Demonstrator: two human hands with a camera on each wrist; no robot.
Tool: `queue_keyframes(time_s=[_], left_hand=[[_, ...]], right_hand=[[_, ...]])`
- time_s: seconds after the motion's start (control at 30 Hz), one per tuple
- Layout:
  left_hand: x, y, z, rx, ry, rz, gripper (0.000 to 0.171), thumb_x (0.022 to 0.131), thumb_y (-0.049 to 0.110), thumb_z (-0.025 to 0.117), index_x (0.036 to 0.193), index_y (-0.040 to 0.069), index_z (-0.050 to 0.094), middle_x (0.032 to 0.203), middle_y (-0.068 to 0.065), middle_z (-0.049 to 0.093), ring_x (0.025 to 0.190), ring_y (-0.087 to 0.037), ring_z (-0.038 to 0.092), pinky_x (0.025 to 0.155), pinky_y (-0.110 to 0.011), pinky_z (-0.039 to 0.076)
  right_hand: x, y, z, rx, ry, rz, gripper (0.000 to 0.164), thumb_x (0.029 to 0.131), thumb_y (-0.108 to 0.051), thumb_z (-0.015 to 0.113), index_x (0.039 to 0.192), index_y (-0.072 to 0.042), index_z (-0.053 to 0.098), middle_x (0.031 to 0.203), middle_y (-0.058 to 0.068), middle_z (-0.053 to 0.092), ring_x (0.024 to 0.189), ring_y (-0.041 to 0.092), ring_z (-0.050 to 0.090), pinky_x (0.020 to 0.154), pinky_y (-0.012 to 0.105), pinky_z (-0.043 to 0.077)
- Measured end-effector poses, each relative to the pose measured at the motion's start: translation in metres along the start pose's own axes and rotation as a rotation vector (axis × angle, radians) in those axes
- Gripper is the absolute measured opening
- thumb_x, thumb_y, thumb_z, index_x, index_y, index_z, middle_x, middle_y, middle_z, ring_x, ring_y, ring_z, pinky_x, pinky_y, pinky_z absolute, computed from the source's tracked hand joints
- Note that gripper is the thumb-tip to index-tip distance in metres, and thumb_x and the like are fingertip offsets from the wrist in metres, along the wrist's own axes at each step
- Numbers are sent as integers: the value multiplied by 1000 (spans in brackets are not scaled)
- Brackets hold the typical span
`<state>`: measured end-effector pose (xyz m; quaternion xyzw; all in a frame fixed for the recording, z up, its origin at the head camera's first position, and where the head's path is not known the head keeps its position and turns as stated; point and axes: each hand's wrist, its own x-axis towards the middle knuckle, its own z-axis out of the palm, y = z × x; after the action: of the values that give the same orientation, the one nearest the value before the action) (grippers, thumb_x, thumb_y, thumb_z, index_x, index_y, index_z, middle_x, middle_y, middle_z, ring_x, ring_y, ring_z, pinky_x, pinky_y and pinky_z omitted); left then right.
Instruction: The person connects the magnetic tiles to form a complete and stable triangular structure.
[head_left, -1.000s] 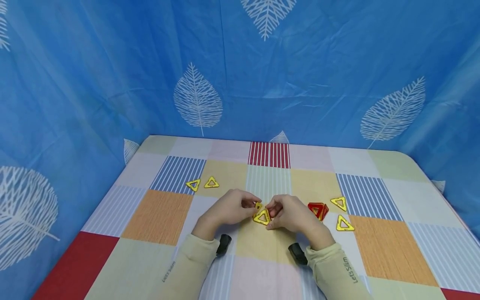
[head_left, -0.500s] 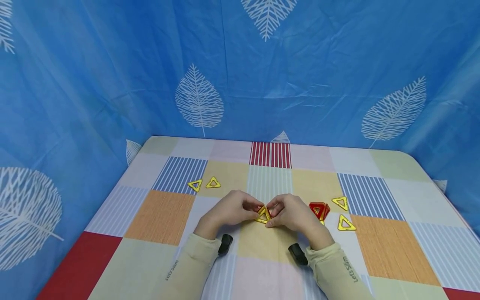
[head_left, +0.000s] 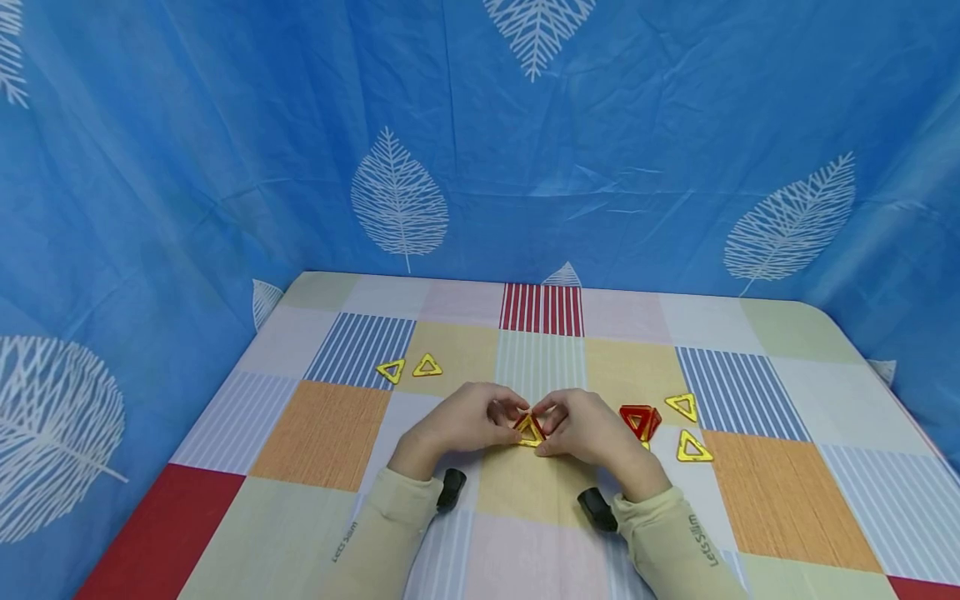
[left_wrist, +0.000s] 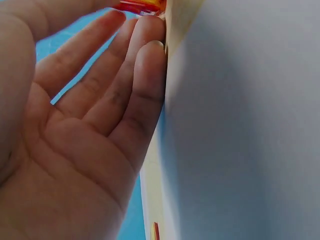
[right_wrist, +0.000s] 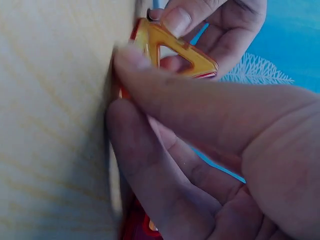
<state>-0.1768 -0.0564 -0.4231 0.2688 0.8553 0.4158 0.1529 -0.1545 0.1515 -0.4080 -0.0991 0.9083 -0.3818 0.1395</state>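
In the middle of the table, a small pyramid of yellow and red triangular magnetic tiles point(head_left: 529, 442) stands between both hands. My left hand point(head_left: 472, 415) pinches its left side, thumb in front and fingers behind. In the right wrist view, the left thumb lies against the top of the yellow front tile point(right_wrist: 150, 40). My right hand point(head_left: 588, 425) pinches the pyramid from the right, its thumb low at the tile's corner. Only a red and yellow edge point(left_wrist: 142, 7) shows in the left wrist view, above the left hand point(left_wrist: 95, 110). The fingers hide the pyramid's back and sides.
Right of the right hand stands a red tile pyramid point(head_left: 637, 412), with some yellow beside its base. Two loose yellow triangles point(head_left: 691, 457) lie farther right, and two more point(head_left: 427, 372) lie at the back left. A blue curtain point(head_left: 637, 125) hangs behind the patchwork tablecloth point(head_left: 311, 433).
The yellow tiles held apart at first have come together into a closed pyramid, the left hand shifting slightly right. The right hand has barely moved.
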Motion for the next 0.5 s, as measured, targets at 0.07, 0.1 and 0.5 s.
queue_keyframes(time_s=[0.07,0.1,0.5], left_hand=[[0,0,0,-5,-18,2,42,82,7,83,122,7,70,95,2,65,74,-8,61,67,-25,52],[0,-1,0,-5,-32,5,46,81,6,83,125,7,68,96,1,63,74,-8,60,66,-25,51],[-2,1,0,96,-55,30,46,80,7,84,123,9,69,99,3,58,78,-14,53,67,-26,47]], right_hand=[[-1,0,0,5,6,-7,37,70,-4,91,101,-4,71,77,0,64,68,13,61,65,29,54],[-1,1,-1,6,12,-11,35,70,-3,91,98,-4,70,77,0,65,68,13,62,65,29,54],[-3,2,-13,34,42,-99,29,75,-5,89,94,-4,68,79,1,65,69,15,62,63,32,54]])
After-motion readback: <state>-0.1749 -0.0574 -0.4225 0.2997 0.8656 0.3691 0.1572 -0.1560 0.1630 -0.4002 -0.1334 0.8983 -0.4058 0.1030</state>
